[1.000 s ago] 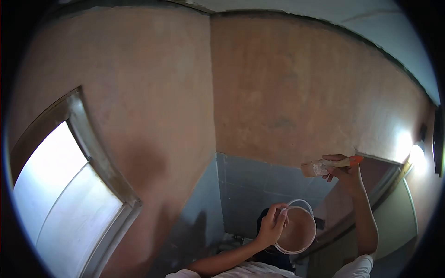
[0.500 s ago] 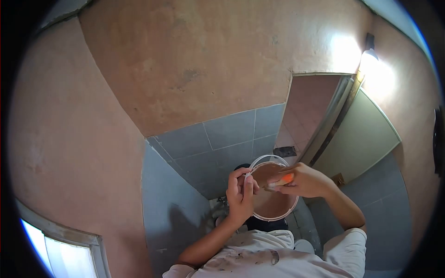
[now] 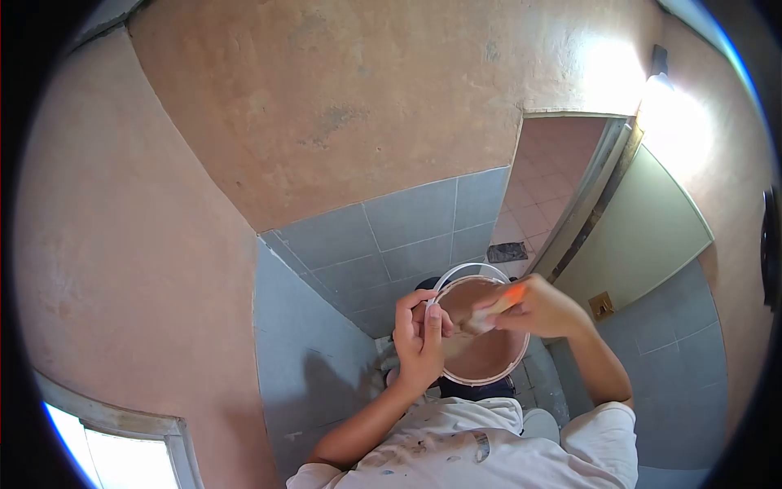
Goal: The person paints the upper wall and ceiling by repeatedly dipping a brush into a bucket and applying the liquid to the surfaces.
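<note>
A white bucket (image 3: 476, 382) with a raised handle is in front of my body, with brownish-pink paint (image 3: 482, 356) inside. My left hand (image 3: 419, 346) is closed on the bucket's left rim, the thumb on the near side. In my right hand (image 3: 547, 308) is a paintbrush (image 3: 491, 310) with an orange end on its handle. Its bristles point down and left over the bucket's opening, close to the left inner wall. Blur hides whether the bristles touch the paint or the wall.
A doorway (image 3: 554, 179) opens ahead to the right, beside a pale door (image 3: 643, 232). A lit bulb (image 3: 658, 85) hangs above it. Walls are pinkish-brown plaster (image 3: 326, 106) over grey tiles (image 3: 407, 216). A bright window (image 3: 126, 456) is at lower left.
The brush has turned steeper in my right hand, its orange end now raised higher. My left hand keeps its hold on the bucket. My view has shifted slightly.
</note>
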Available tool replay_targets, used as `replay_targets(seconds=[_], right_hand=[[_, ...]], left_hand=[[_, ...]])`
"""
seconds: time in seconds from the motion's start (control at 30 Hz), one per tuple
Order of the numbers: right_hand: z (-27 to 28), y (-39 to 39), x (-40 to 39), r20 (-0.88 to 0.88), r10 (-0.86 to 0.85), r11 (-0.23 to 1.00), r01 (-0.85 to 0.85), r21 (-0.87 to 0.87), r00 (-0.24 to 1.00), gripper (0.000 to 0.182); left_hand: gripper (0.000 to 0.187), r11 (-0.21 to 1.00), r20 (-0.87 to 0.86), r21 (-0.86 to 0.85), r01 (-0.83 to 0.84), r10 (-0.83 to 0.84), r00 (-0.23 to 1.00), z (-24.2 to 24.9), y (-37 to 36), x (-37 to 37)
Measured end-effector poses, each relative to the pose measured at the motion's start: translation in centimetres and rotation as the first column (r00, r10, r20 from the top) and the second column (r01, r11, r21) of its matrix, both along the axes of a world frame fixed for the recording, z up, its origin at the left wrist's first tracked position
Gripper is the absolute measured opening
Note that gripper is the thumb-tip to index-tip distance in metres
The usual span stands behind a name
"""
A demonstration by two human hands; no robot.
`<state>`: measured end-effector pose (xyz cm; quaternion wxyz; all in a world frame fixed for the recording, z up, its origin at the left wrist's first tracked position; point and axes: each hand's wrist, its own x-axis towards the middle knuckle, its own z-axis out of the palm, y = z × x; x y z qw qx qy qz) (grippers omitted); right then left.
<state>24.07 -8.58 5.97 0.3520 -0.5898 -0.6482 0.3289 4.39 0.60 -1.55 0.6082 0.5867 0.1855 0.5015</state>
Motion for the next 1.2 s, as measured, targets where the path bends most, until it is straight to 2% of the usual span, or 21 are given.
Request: replay_targets(seconds=[0.03,0.1,0.13,0.17,0.23,0.27,0.3,0.37,0.43,0.47,0.5,0.57,0.6,0.67,0.7,0.83,0.9,0.93,1.0,1.1,1.2], right_hand=[[0.4,-0.4,0.8,0.004,0.003,1.000,-0.003,0.002,1.000,0.027],[1.1,-1.3,2.1,-0.457,-0.133,0.990,0.143,-0.012,0.879,0.030],[0.3,-1.6,2.9,-0.502,-0.126,0.975,0.199,0.095,0.855,0.028],[-0.3,-2.1,3.4,-0.496,-0.122,0.975,0.197,0.102,0.860,0.028],[-1.3,-3.2,3.9,-0.762,-0.181,0.937,0.345,0.058,0.621,0.028],[-1.8,-3.7,3.6,-0.815,-0.179,0.922,0.383,0.057,0.552,0.029],[-2.6,-4.1,3.1,-0.810,-0.176,0.922,0.382,0.063,0.559,0.029],[-4.9,-4.7,2.2,-0.935,-0.171,0.856,0.516,0.014,0.310,0.028],[-6.9,-5.0,1.1,-0.804,-0.386,0.761,0.649,0.000,0.452,0.027],[-7.7,-5.2,0.8,-0.819,-0.382,0.765,0.644,-0.019,0.429,0.028],[-8.3,-5.4,0.5,-0.834,-0.373,0.775,0.631,-0.039,0.406,0.028],[-9.3,-5.3,-0.2,-0.900,-0.366,0.709,0.697,-0.107,0.235,0.029],[-9.7,-5.1,-0.1,-0.903,-0.342,0.748,0.657,-0.093,0.260,0.029],[-10.3,-4.7,0.3,-0.868,-0.353,0.724,0.689,-0.018,0.349,0.029],[-10.3,-4.3,0.2,-0.868,-0.338,0.743,0.669,-0.008,0.364,0.029],[-9.8,-2.5,0.3,-0.840,-0.359,0.760,0.649,-0.011,0.406,0.028],[-9.5,-1.6,-0.3,-0.893,-0.347,0.749,0.658,-0.080,0.286,0.031],[-9.6,-1.3,0.1,-0.891,-0.342,0.757,0.650,-0.073,0.299,0.031],[-9.9,-0.6,0.9,-0.841,-0.322,0.801,0.599,0.003,0.435,0.027],[-9.5,0.5,1.9,-0.801,-0.314,0.842,0.540,0.013,0.509,0.027],[-8.9,1.7,2.5,-0.823,-0.306,0.859,0.512,-0.022,0.478,0.026]], left_hand=[[0.020,1.000,-0.004,0.013,-0.002,0.002,1.000,-0.1,0.2,0.1],[0.020,1.000,0.002,0.007,-0.009,0.009,1.000,-0.1,0.3,0.1],[0.020,1.000,0.002,0.001,-0.015,0.015,1.000,-0.1,0.4,0.1],[0.020,1.000,0.011,0.006,-0.017,0.016,1.000,-0.1,0.5,0.1],[0.020,1.000,0.008,0.006,-0.018,0.017,1.000,-0.1,0.6,0.1],[0.020,1.000,0.017,0.011,-0.017,0.017,1.000,-0.1,0.7,0.1],[0.020,1.000,0.015,-0.005,-0.020,0.020,1.000,-0.2,0.7,0.0],[0.020,0.999,0.023,-0.022,-0.040,0.041,0.999,-0.4,0.7,0.1],[0.020,0.998,0.017,-0.032,-0.059,0.059,0.998,-0.4,0.9,0.1],[0.020,0.999,0.065,-0.040,-0.032,0.034,0.997,-0.5,1.0,0.0],[0.020,0.995,0.071,-0.028,-0.094,0.095,0.993,-0.6,1.0,-0.1],[0.020,0.998,0.031,-0.005,-0.057,0.058,0.998,-0.6,1.3,-0.3],[0.020,0.994,0.038,0.007,-0.113,0.112,0.993,-0.4,1.4,-0.5],[0.021,0.999,0.015,0.006,-0.045,0.045,0.999,0.2,1.3,-0.9],[0.021,0.997,0.022,0.012,-0.073,0.072,0.997,0.1,1.4,-1.2],[0.021,0.996,-0.003,0.010,-0.091,0.091,0.996,0.1,1.7,-1.7],[0.021,0.995,0.010,-0.015,-0.102,0.102,0.995,-0.2,2.0,-2.2],[0.021,0.993,0.020,-0.015,-0.114,0.114,0.993,-0.2,2.1,-2.3],[0.021,0.992,0.024,-0.015,-0.128,0.128,0.991,-0.2,2.3,-2.8],[0.021,0.991,0.066,-0.061,-0.117,0.121,0.990,-0.7,2.7,-2.9],[0.021,0.991,0.067,-0.060,-0.119,0.123,0.990,-1.3,3.2,-3.8]])
